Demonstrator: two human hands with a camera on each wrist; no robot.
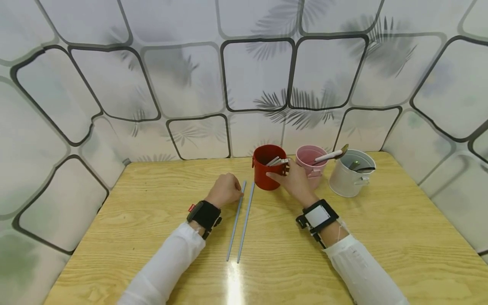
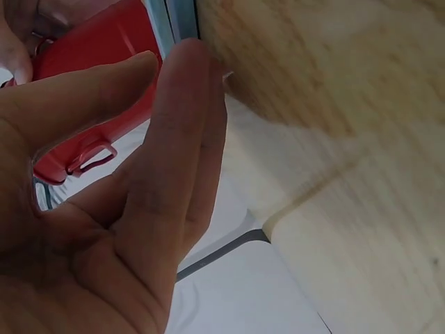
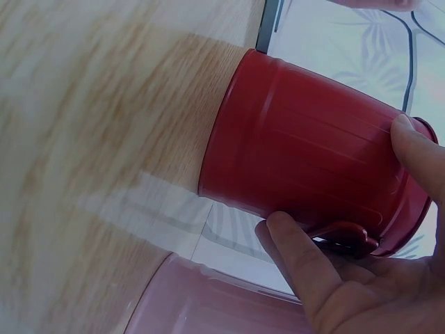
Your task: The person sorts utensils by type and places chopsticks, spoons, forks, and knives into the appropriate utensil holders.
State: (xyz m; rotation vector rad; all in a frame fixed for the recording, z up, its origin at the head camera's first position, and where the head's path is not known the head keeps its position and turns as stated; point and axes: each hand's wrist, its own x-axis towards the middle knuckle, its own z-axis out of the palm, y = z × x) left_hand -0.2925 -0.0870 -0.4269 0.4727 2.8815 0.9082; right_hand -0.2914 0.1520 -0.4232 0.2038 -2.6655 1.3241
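Observation:
Two long thin grey chopsticks (image 1: 245,224) lie side by side on the table, pointing away from me. My left hand (image 1: 225,189) is at the far part of the left one; in the left wrist view its fingers (image 2: 174,132) are only slightly bent, thumb close to the index, with nothing visibly pinched. Whether a fingertip touches a chopstick I cannot tell. My right hand (image 1: 295,182) grips a red bucket (image 1: 263,177) from its right side, thumb near the rim and fingers (image 3: 299,250) under the handle. Some light-coloured utensil ends (image 1: 274,161) show inside it. The bucket stands upright.
Right of the red bucket stands a pink bucket (image 1: 313,179), close to my right hand, with a white-handled utensil (image 1: 328,156) sticking out. Beside it a white bucket (image 1: 343,183) holds several utensils. A patterned wall (image 1: 198,93) rises behind the wooden table (image 1: 152,203).

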